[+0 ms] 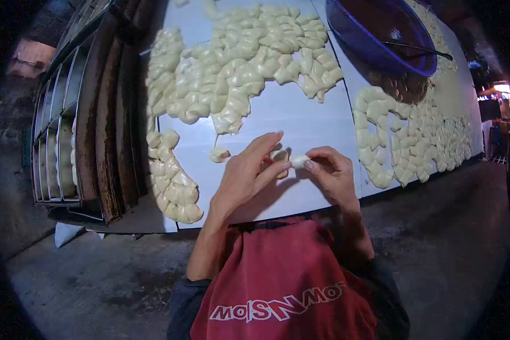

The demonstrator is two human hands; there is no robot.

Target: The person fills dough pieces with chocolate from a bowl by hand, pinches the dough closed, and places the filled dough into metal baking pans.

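A small pale piece of dough [299, 161] is pinched between my two hands above the white table [306, 127]. My left hand [254, 170] holds its left end between thumb and fingers, with the index finger raised. My right hand [331, 171] grips the right end with thumb and index finger. Just left of my left hand, a small dough piece [218, 154] lies on the table. Beyond my hands spreads a large mass of glossy dough pieces [232, 79]. A smaller dough cluster [173, 184] sits at the near left.
Stacked metal trays or moulds [56, 136] stand at the left edge. A purple basin [379, 54] with a dark stick [419, 48] across it sits at the back right. More dough pieces [408, 141] cover the right part. The table's near edge runs by the red apron [283, 266].
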